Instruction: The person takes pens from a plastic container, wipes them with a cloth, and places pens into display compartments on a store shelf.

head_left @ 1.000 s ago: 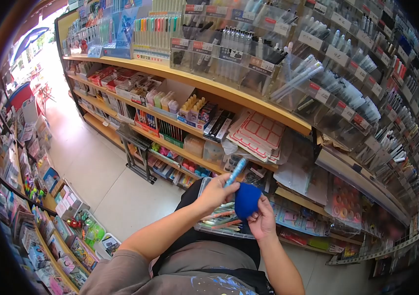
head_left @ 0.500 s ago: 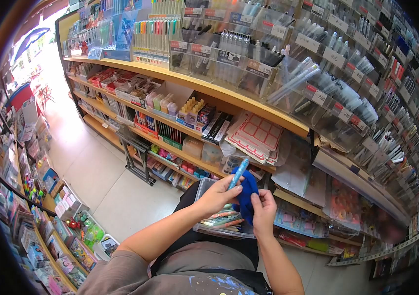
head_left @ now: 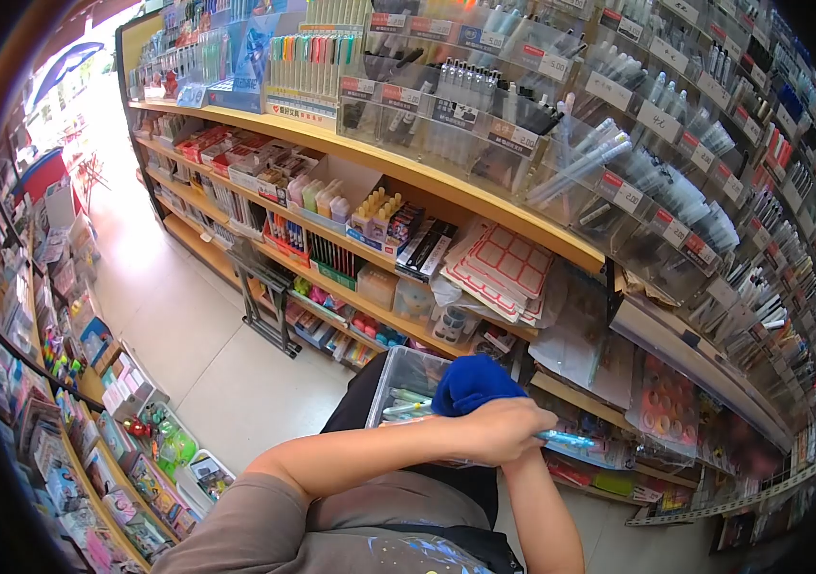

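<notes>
My left hand [head_left: 508, 430] is closed around a light-blue pen [head_left: 569, 439], whose end sticks out to the right past the fist. It crosses over my right wrist [head_left: 526, 469]. My right hand is mostly hidden behind the left hand and a bunched dark-blue cloth [head_left: 475, 383]; the cloth sits at the end of the right arm, so it appears held there. Below and to the left of the cloth, a clear plastic box [head_left: 384, 383] rests on my lap with several pens [head_left: 408, 406] inside, partly covered by the cloth and my left arm.
Ahead stands a wooden shelf unit [head_left: 408, 177] with clear pen holders [head_left: 465, 120] and price labels. Stacked red-and-white sheets [head_left: 504, 268] lie on a lower shelf. A folded dark metal stand [head_left: 269, 306] leans on the floor. Shelves of goods [head_left: 102, 478] line the left side.
The left hand with the pen has moved right, across the right wrist, and the pen now points right rather than up. The cloth has bunched up and shifted slightly over the box.
</notes>
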Demonstrator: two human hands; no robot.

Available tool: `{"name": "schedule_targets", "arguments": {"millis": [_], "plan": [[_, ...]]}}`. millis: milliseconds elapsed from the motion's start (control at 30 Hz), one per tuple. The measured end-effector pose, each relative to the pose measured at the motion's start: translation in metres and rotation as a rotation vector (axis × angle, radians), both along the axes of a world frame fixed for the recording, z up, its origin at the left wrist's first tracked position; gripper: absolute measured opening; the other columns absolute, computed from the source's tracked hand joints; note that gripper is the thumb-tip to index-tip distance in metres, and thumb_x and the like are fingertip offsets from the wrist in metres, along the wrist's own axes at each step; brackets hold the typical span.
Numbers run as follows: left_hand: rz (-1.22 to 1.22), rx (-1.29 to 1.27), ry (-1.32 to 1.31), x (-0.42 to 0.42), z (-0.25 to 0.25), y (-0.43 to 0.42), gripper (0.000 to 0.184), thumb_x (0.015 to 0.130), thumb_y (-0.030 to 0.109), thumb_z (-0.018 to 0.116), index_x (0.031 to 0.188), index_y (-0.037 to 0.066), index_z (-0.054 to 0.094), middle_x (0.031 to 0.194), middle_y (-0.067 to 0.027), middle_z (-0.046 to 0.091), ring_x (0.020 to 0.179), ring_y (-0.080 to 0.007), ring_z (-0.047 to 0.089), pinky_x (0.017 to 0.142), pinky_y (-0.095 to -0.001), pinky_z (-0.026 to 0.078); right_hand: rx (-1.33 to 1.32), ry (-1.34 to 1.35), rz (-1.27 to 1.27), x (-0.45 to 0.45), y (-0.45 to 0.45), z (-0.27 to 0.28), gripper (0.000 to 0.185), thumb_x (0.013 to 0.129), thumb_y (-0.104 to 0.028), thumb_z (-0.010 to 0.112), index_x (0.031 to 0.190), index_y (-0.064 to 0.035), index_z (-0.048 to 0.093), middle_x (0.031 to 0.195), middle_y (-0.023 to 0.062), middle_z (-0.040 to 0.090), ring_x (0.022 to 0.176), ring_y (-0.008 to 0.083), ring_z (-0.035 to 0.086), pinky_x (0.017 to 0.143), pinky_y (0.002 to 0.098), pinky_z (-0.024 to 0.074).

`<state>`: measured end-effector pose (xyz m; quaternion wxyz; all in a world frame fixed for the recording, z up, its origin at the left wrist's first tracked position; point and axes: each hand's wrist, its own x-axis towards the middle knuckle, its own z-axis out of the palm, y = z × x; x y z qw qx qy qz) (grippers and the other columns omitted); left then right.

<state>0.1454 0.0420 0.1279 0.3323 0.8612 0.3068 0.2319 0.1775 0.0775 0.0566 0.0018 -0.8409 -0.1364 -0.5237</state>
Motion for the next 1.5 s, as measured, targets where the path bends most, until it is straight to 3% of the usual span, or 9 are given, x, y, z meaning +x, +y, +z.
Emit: {"name": "schedule_targets", "arguments": {"millis": [167,267,367,500,867,1033,1133,1200,1500], "plan": [[0.301,-0.602,-0.526,-0.025,-0.020,0.005,0.013,0.089,0.014,0.046,0.094,0.003,0.052,0.085,-0.0042,0.055,0.075,-0.0097,0.054,0.060,-0.0244,0.050,-0.387,-2.445,-0.906,0.082,-0.002,0.005,0.014,0.085,-0.018,0.048,0.072,-0.0144,0.048,0.057,-0.0016,0.041,0.051,0.0094,0.045,0.047,0.0230,0.0386],[0.312,-0.788,-0.503,-0.049,-0.034,0.005,0.014,0.090,0.016,0.044,0.094,0.004,0.049,0.071,-0.0020,0.051,0.053,-0.0087,0.051,0.045,-0.0218,0.044,0.167,-2.272,-1.923,0.062,0.004,0.029,0.010,0.088,-0.016,0.044,0.082,-0.0108,0.051,0.067,0.0009,0.050,0.063,0.0100,0.051,0.053,0.0275,0.0451],[0.396,-0.814,-0.487,-0.046,-0.047,-0.002,0.015,0.091,0.017,0.042,0.097,0.004,0.048,0.068,-0.0034,0.051,0.037,-0.0087,0.044,0.036,-0.0226,0.038,-0.352,-2.575,-1.374,0.048,-0.001,0.001,0.010,0.088,-0.012,0.043,0.087,-0.0084,0.052,0.081,0.0026,0.055,0.076,0.0124,0.055,0.066,0.0292,0.0464],[0.481,0.056,-0.337,-0.029,-0.118,0.012,0.021,0.087,0.014,0.044,0.104,0.002,0.047,0.083,-0.0180,0.059,0.072,-0.0327,0.057,0.065,-0.0410,0.046,0.063,-2.144,-2.783,0.035,0.009,-0.029,0.015,0.088,-0.014,0.042,0.080,-0.0072,0.052,0.080,0.0036,0.056,0.071,0.0140,0.054,0.064,0.0261,0.0438],[0.352,-0.875,-0.637,-0.033,-0.070,-0.013,0.023,0.092,0.025,0.041,0.080,0.006,0.039,0.057,-0.0032,0.039,0.041,-0.0156,0.037,0.039,-0.0279,0.031,-0.181,-2.473,-1.460,0.038,0.011,0.018,0.028,0.089,-0.024,0.033,0.072,-0.0084,0.048,0.063,0.0036,0.047,0.060,0.0137,0.049,0.059,0.0254,0.0412],[-0.045,-1.490,-1.239,-0.052,-0.058,-0.015,0.032,0.092,0.039,0.037,0.081,0.009,0.039,0.054,0.0047,0.026,0.040,-0.0040,0.020,0.033,-0.0171,0.015,-0.121,-2.191,-1.348,0.045,0.011,0.014,0.032,0.091,-0.035,0.034,0.084,-0.0078,0.050,0.076,0.0013,0.050,0.069,0.0118,0.048,0.066,0.0240,0.0394],[-0.149,-1.616,-1.341,-0.056,-0.071,-0.007,0.031,0.092,0.039,0.037,0.082,0.010,0.041,0.054,0.0044,0.027,0.041,-0.0042,0.021,0.033,-0.0173,0.018,0.303,-2.099,-2.399,0.044,0.000,0.024,0.027,0.091,-0.032,0.040,0.085,-0.0085,0.051,0.073,-0.0004,0.049,0.066,0.0095,0.047,0.061,0.0219,0.0392],[-0.053,-1.673,-1.381,-0.055,-0.069,-0.007,0.031,0.091,0.036,0.041,0.079,0.008,0.044,0.053,0.0046,0.028,0.040,-0.0049,0.021,0.034,-0.0172,0.021,0.041,-2.519,-1.733,0.039,-0.006,0.023,0.026,0.091,-0.031,0.041,0.086,-0.0081,0.052,0.072,-0.0007,0.050,0.066,0.0083,0.048,0.059,0.0215,0.0396],[0.761,-0.342,-0.398,-0.054,-0.065,-0.004,0.022,0.081,0.017,0.057,0.070,0.000,0.052,0.057,-0.0027,0.052,0.055,-0.0083,0.052,0.051,-0.0231,0.041,-0.559,-2.544,-1.301,0.036,0.000,0.013,0.037,0.092,-0.041,0.036,0.082,-0.0088,0.051,0.083,0.0023,0.051,0.076,0.0120,0.050,0.069,0.0279,0.0412]]}}
